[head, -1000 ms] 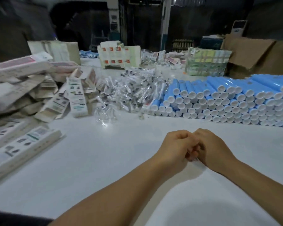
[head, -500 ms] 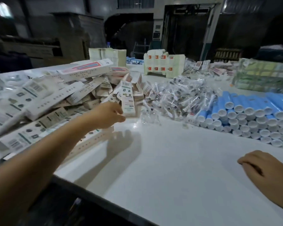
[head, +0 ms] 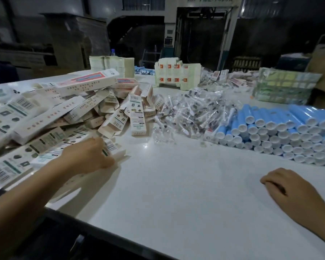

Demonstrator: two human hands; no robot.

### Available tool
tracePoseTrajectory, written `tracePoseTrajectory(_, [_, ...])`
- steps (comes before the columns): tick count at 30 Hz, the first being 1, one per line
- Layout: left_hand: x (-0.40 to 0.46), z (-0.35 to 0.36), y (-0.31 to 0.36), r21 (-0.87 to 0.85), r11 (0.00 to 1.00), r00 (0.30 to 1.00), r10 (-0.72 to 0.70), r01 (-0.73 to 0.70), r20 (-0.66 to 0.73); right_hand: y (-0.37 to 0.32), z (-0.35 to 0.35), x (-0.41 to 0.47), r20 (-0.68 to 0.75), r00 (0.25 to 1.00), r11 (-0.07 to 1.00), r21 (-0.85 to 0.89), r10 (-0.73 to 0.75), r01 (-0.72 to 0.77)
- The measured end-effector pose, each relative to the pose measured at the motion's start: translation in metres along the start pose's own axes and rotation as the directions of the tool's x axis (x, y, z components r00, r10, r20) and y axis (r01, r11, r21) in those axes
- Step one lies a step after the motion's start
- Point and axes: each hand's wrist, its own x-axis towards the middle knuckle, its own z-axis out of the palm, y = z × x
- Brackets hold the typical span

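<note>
Carton, head view: lies flat at the near edge of the box pile on the bench, long axis roughly left-right, flap end toward bare bench. Left hand is on it, fingers curled over top, thumb at near edge. Right hand well apart, loosely curled, holding nothing, resting on bench, so left is nearer

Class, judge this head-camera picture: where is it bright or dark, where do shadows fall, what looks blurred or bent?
Head view: the white table is bright, the hall behind dark; the left hand on a carton throws a soft shadow toward the near edge; the clear packets glint; the wide lens stretches the frame's corners; the right hand looks sharp.
</note>
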Motion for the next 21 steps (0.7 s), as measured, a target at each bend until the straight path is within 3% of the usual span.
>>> tracePoseTrajectory(4, [0.003, -0.019, 0.032, -0.129, 0.989, 0.997, 0.066, -0.069, -0.028, -0.004, -0.002, 0.0, 0.007, 1.0, 1.0, -0.003, 0.0, 0.0])
tracePoseTrajectory(7, [-0.005, -0.034, 0.091, -0.201, 0.945, 0.966, 0.243, -0.256, -0.09, -0.002, -0.003, 0.001, 0.004, 1.0, 1.0, 0.002, 0.001, -0.001])
tracePoseTrajectory(11, [-0.031, -0.038, 0.187, -0.14, 0.782, 0.793, 0.587, -0.607, -0.162, 0.003, -0.004, 0.0, 0.005, 1.0, 0.999, 0.045, -0.003, 0.003])
tracePoseTrajectory(14, [-0.052, -0.024, 0.254, -0.042, 0.651, 0.647, 0.744, -0.758, -0.167, 0.008, -0.003, 0.003, -0.025, 0.997, 0.98, 0.186, 0.069, -0.063])
tracePoseTrajectory(16, [-0.063, -0.014, 0.288, 0.002, 0.616, 0.606, 0.775, -0.788, -0.178, 0.015, -0.006, 0.006, -0.128, 0.946, 0.868, 0.448, 0.299, -0.214])
tracePoseTrajectory(18, [-0.07, -0.006, 0.31, 0.006, 0.612, 0.599, 0.776, -0.791, -0.198, 0.026, -0.009, 0.009, -0.169, 0.815, 0.661, 0.685, 0.554, -0.307])
tracePoseTrajectory(21, [-0.078, 0.004, 0.32, 0.079, 0.585, 0.555, 0.799, -0.807, -0.232, 0.04, -0.012, 0.013, -0.071, 0.655, 0.315, 0.912, 0.752, -0.262])
